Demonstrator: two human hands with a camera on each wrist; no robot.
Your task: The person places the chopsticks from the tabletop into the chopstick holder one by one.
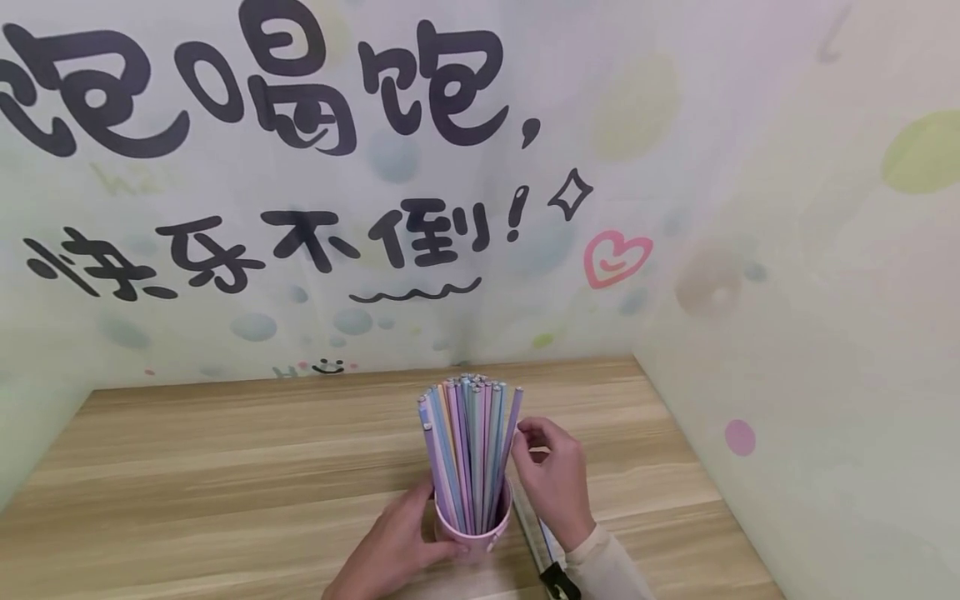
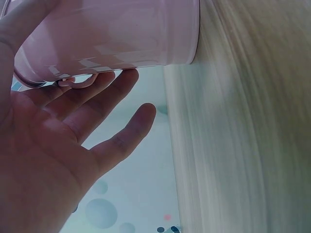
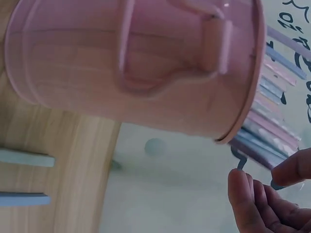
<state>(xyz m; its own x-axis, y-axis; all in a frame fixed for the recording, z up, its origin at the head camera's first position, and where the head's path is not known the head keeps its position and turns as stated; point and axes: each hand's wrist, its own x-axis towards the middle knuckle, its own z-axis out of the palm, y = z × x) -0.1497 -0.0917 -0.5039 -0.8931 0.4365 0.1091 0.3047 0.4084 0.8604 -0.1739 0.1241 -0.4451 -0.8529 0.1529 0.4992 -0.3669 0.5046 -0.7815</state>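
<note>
A pink cup (image 1: 472,548) with a handle (image 3: 146,90) stands on the table. Many pastel pencils (image 1: 465,450) stick up out of it. My left hand (image 1: 397,533) holds the cup from the left, its thumb toward the near side. In the left wrist view, its fingers (image 2: 102,102) lie along the far side, the little finger apart from the wall. Near the cup's right edge, my right hand (image 1: 558,475) pinches the upper part of a purple pencil (image 1: 514,412). The thumb partly hides that pencil in the right wrist view. Its lower end stays inside the cup.
Right of the cup, a pale green stick (image 3: 26,158) and a blue stick (image 3: 24,199) lie on the wooden table (image 1: 225,483). A black object (image 1: 559,582) sits by their near end. Printed walls (image 1: 480,325) border the table at the back and sides.
</note>
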